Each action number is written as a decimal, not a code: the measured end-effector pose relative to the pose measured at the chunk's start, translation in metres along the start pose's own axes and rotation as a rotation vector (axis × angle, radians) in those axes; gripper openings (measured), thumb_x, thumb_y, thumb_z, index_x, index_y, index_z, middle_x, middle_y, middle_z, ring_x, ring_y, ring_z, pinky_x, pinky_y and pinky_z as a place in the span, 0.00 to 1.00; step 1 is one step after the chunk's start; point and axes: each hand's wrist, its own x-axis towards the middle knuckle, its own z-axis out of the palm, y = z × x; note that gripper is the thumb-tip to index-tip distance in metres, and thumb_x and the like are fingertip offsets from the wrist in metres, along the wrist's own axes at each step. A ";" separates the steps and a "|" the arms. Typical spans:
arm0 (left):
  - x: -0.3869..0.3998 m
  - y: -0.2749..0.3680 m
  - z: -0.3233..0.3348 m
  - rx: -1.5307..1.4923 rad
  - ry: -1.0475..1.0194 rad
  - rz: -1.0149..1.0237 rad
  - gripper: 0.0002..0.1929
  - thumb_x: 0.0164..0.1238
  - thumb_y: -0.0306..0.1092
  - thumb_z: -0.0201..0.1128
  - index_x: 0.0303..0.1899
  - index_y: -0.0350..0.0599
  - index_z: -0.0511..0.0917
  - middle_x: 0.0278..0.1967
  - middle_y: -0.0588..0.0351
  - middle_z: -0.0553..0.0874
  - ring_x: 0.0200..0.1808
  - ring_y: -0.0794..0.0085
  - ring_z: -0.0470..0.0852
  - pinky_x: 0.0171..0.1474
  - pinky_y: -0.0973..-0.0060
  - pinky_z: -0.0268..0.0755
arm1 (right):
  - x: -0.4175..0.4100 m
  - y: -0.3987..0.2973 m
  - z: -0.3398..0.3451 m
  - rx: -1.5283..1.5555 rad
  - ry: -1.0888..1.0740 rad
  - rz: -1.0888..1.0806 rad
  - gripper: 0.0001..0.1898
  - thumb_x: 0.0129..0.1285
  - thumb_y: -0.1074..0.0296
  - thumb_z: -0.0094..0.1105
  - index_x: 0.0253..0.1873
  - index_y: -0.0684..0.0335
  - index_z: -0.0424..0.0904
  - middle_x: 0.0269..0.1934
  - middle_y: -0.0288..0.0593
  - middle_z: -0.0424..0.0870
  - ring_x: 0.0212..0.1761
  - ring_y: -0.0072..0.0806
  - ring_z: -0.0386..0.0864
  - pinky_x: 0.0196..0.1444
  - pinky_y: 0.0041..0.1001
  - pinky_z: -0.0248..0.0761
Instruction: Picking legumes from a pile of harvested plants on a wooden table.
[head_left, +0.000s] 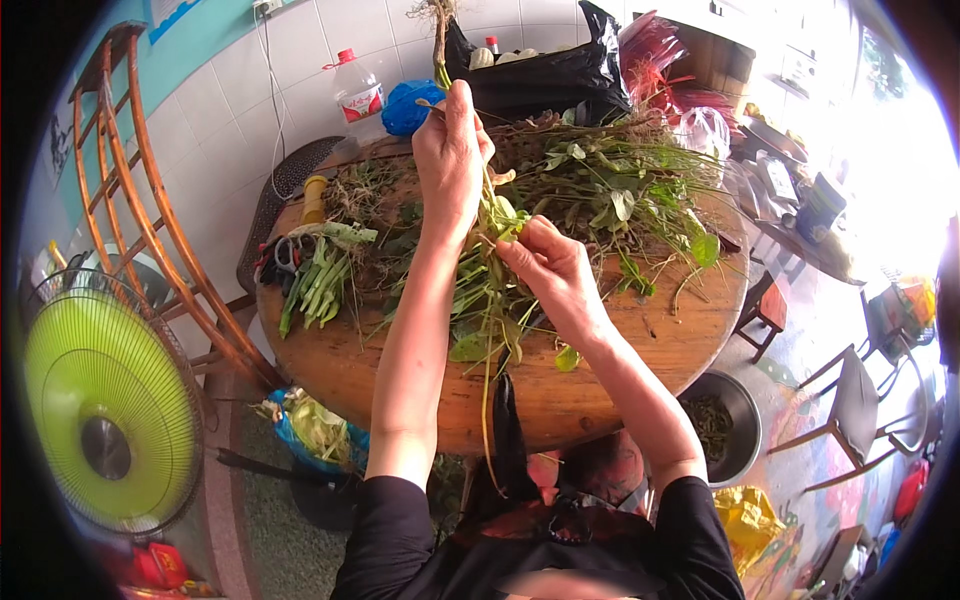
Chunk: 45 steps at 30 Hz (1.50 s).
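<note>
My left hand (454, 146) grips the stem of an uprooted bean plant (491, 206), its roots (440, 30) pointing up and away from me. Lower on the same plant, the thumb and fingers of my right hand (553, 266) pinch at the leafy part; what exactly lies between the fingertips is hidden. Beneath both hands spreads a heap of similar leafy plants (600, 176) on the round wooden table (585, 382). One long pale stem (486, 405) hangs past the table's front edge towards my lap.
Okra-like green pods (322, 289) and scissors (285, 253) lie at the table's left. Behind the heap stand a black plastic bag (532, 82) and a plastic bottle (358, 97). A metal basin (750, 442) sits low right, a green fan (109, 405) left, a chair (851, 412) right.
</note>
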 end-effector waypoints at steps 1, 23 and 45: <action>0.001 -0.003 -0.003 0.002 0.004 0.001 0.26 0.77 0.53 0.54 0.22 0.43 0.67 0.16 0.64 0.67 0.16 0.83 0.65 0.20 0.81 0.58 | 0.001 0.000 0.003 0.002 -0.004 0.000 0.12 0.66 0.66 0.65 0.36 0.70 0.76 0.31 0.41 0.70 0.32 0.24 0.69 0.34 0.28 0.66; 0.010 -0.017 -0.018 0.369 0.265 0.283 0.16 0.70 0.39 0.67 0.26 0.42 0.74 0.20 0.69 0.72 0.20 0.88 0.65 0.23 0.82 0.57 | -0.014 -0.022 0.001 -0.639 0.224 -0.217 0.08 0.70 0.71 0.54 0.50 0.65 0.76 0.26 0.33 0.68 0.26 0.19 0.66 0.27 0.23 0.64; 0.007 -0.012 -0.013 0.481 0.255 0.375 0.16 0.64 0.36 0.72 0.25 0.39 0.73 0.14 0.63 0.72 0.18 0.84 0.63 0.23 0.78 0.60 | -0.013 -0.007 0.018 0.462 -0.195 0.466 0.15 0.72 0.68 0.47 0.57 0.68 0.77 0.26 0.25 0.65 0.23 0.10 0.57 0.21 0.15 0.48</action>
